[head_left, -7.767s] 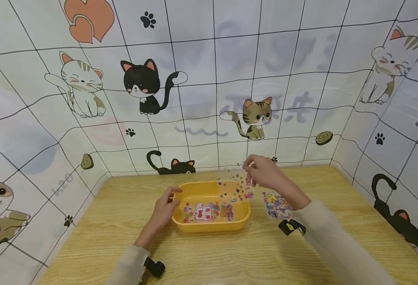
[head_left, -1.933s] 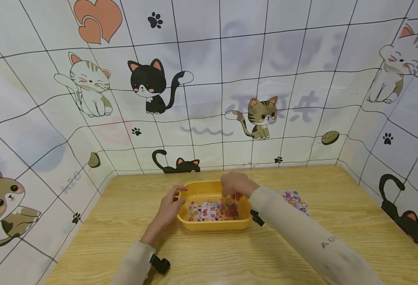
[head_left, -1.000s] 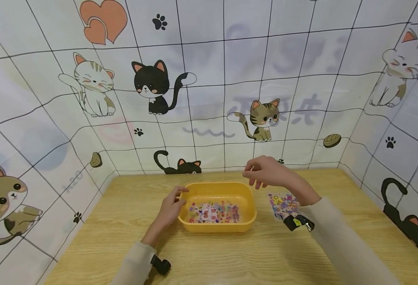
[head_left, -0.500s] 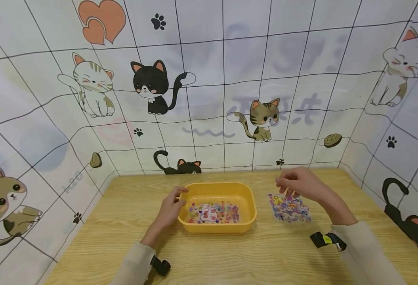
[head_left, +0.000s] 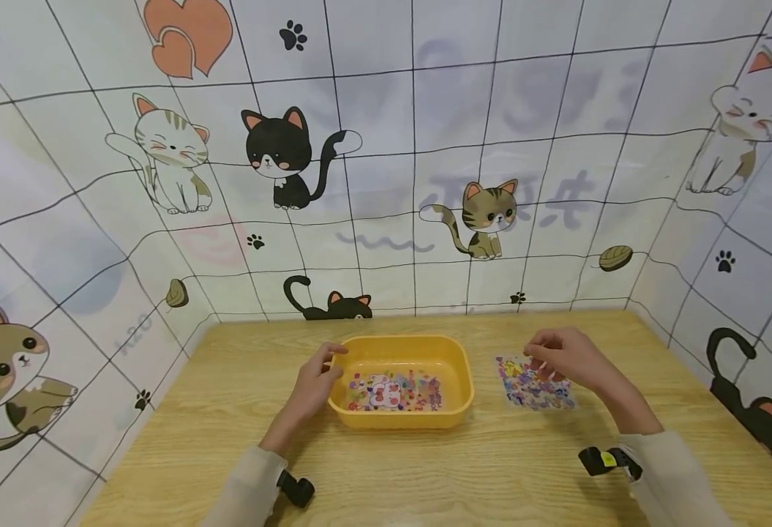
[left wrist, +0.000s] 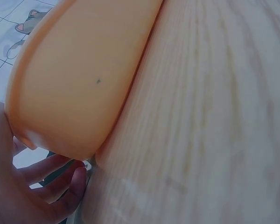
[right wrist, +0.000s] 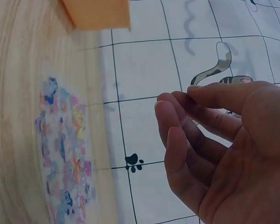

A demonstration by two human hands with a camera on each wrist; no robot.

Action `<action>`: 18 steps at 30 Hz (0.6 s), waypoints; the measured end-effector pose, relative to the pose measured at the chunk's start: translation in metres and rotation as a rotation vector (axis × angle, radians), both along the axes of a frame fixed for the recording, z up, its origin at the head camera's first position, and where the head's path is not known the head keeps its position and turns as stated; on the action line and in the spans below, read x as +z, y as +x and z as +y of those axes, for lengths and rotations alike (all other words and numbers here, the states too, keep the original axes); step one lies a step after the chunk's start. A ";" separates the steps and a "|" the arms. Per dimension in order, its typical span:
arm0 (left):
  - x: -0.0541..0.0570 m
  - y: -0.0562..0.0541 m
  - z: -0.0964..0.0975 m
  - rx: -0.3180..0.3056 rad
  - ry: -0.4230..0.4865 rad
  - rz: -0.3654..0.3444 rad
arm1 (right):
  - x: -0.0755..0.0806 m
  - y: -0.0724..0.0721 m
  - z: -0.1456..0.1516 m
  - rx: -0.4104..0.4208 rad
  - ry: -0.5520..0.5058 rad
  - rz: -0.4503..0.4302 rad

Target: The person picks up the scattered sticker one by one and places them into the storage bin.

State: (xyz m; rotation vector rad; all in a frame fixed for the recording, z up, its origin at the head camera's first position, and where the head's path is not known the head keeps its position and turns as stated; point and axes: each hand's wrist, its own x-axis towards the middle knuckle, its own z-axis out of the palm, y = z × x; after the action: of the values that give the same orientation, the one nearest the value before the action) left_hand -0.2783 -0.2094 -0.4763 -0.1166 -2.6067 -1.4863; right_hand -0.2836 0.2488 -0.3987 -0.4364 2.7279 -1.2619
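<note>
A yellow plastic basin [head_left: 400,419] stands on the table. Inside it lie clear sticker sheets [head_left: 386,392] with a white and pink character and small colourful shapes. My left hand [head_left: 312,379] holds the basin's left end; in the left wrist view its lower fingers [left wrist: 60,186] curl beside the outer wall. To the right lies a stack of clear sticker sheets [head_left: 537,388], crowded with colourful figures. My right hand [head_left: 566,357] hovers over the back of that stack, thumb and fingertips close together. Nothing shows between them in the right wrist view.
The wood-grain table [head_left: 386,476] ends at a wall sheet [head_left: 386,271] printed with cats and grid lines. Side walls with similar prints enclose it left and right. A black wrist camera [head_left: 296,490] sits on my left sleeve, another camera [head_left: 599,461] on my right.
My right hand held a clear sticker sheet over the basin, lowered into it, then came out without it. It has moved right and down over the sticker stack. My left hand stayed put.
</note>
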 end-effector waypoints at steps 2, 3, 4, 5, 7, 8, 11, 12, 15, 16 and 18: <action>0.000 -0.001 0.000 -0.001 -0.002 0.002 | -0.003 0.000 0.001 -0.018 0.004 -0.002; 0.000 -0.001 0.000 0.000 -0.002 0.002 | -0.004 0.000 0.001 -0.027 0.008 0.000; 0.000 -0.001 0.000 0.001 -0.001 0.002 | -0.005 0.000 0.002 -0.028 0.014 0.006; 0.000 -0.001 -0.001 0.002 -0.001 0.001 | -0.006 -0.001 0.002 -0.035 0.020 0.009; 0.000 -0.001 -0.001 0.002 0.000 0.000 | -0.009 -0.003 0.004 -0.045 0.037 0.017; 0.000 -0.001 -0.001 0.000 -0.001 -0.001 | -0.010 -0.004 0.005 -0.047 0.046 0.021; 0.000 -0.001 0.000 -0.003 0.001 0.003 | -0.016 -0.007 0.008 -0.053 0.067 0.025; 0.000 0.000 0.000 -0.003 0.003 0.003 | -0.017 -0.008 0.010 -0.051 0.072 0.027; 0.000 -0.001 0.001 -0.003 0.005 0.003 | -0.023 -0.010 0.016 -0.045 0.084 0.025; 0.001 0.000 0.000 -0.001 0.003 0.001 | -0.024 -0.011 0.018 -0.043 0.087 0.021; 0.001 0.000 0.000 0.002 0.003 0.001 | -0.027 -0.013 0.022 -0.044 0.090 0.003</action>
State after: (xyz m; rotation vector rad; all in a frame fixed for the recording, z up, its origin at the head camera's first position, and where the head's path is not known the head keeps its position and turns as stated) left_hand -0.2788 -0.2096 -0.4756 -0.1150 -2.6027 -1.4894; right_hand -0.2971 0.2709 -0.4259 -0.3715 2.7985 -1.1428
